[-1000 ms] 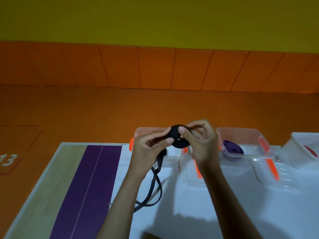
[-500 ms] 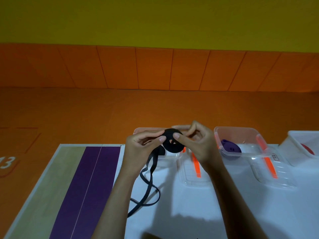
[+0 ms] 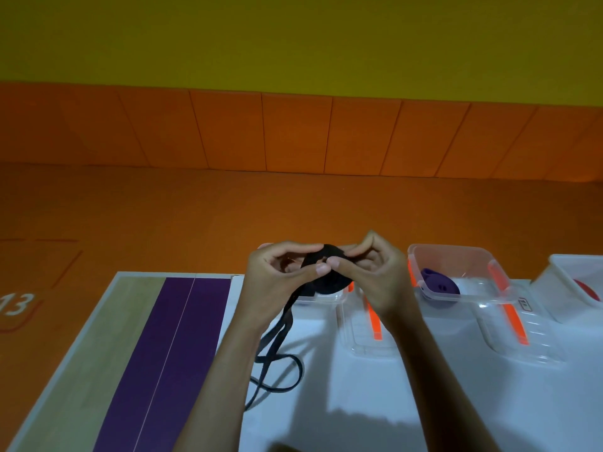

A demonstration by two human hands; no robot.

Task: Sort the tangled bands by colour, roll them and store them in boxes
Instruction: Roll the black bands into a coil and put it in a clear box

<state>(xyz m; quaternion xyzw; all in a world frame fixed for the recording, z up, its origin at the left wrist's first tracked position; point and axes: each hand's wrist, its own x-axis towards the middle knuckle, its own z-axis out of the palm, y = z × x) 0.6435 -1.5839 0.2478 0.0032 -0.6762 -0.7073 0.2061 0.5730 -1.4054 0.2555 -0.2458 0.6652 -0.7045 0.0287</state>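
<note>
Compared with a second ago, both hands are sitting slightly further left and the black roll (image 3: pixel 329 277) is tilting flatter, showing less of its round face. The left hand (image 3: pixel 274 282) and the right hand (image 3: pixel 375 278) are both pinching this roll between thumb and curled fingers, the two thumbs nearly meeting on top of it, and holding it in the air in front of a clear box (image 3: pixel 326 297) at the far edge of the table (image 3: pixel 359 412). The band's loose tail (image 3: pixel 277 353) is hanging down from the roll past the left wrist and lying in crossed loops on the white surface. A clear lid (image 3: pixel 359 340) with an orange strip is lying under the right wrist. Further right, a purple roll (image 3: pixel 439 283) is resting inside a second clear box (image 3: pixel 456 252).
</note>
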